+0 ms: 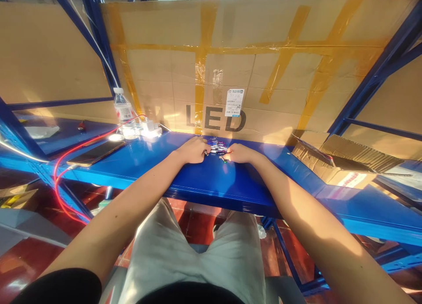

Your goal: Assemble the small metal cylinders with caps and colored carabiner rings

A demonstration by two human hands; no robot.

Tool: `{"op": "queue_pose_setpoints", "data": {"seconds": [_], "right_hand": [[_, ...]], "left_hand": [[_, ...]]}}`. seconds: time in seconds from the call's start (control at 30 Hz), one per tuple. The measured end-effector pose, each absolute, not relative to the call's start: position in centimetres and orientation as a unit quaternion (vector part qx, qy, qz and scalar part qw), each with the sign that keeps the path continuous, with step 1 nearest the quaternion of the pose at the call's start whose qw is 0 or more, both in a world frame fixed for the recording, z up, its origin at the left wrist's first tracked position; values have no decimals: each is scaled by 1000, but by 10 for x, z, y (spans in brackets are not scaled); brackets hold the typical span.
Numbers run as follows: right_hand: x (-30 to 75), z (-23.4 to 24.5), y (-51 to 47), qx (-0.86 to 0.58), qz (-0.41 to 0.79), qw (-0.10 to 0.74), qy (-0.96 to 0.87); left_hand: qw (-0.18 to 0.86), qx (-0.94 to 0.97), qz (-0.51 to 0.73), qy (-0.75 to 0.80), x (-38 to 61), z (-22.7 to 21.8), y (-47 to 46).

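Observation:
My left hand (194, 150) and my right hand (241, 153) rest on the blue metal shelf (184, 172), close together. Between them lies a small heap of tiny shiny parts (216, 147), purple, silver and green. Both hands have their fingers curled in a pinch at the edge of this heap, each touching some of the parts. What exactly each pinch holds is too small to make out. My forearms reach forward over my lap, which is clad in light trousers.
A taped cardboard sheet marked LED (231, 75) stands behind the shelf. At the left stand a water bottle (123, 110), a white power adapter (150, 129), a phone (96, 153) and a red cable (66, 163). An open cardboard box (332, 163) sits at the right.

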State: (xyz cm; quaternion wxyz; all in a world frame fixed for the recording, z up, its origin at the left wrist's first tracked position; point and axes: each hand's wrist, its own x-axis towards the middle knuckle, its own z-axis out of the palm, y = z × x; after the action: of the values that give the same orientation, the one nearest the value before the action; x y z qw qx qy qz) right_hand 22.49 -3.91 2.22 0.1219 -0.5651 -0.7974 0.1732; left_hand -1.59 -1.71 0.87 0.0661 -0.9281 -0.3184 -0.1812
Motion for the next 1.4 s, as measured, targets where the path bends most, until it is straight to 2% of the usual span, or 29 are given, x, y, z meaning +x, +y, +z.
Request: {"op": "queue_pose_setpoints", "data": {"seconds": [0.7,0.8,0.93,1.03,1.2,1.4], "right_hand": [[223,24,-43,-575,173,117,-791],[225,23,-41,-565,164,125,-799],[227,21,-40,-524,164,172,-818],[226,21,-41,-509,178,178,-823],[223,24,-46,-524,190,154,-816],[219,22,-46,-511,196,162,-821]], "left_hand": [[114,-918,-137,-354,-23,15,-16],[80,-910,-166,-372,-24,14,-16],[-31,-880,-251,-402,-23,12,-17],[-59,-876,-278,-390,-18,9,-20],[-60,-881,-272,-382,0,5,-32],[-83,-902,-220,-361,12,2,-36]]}}
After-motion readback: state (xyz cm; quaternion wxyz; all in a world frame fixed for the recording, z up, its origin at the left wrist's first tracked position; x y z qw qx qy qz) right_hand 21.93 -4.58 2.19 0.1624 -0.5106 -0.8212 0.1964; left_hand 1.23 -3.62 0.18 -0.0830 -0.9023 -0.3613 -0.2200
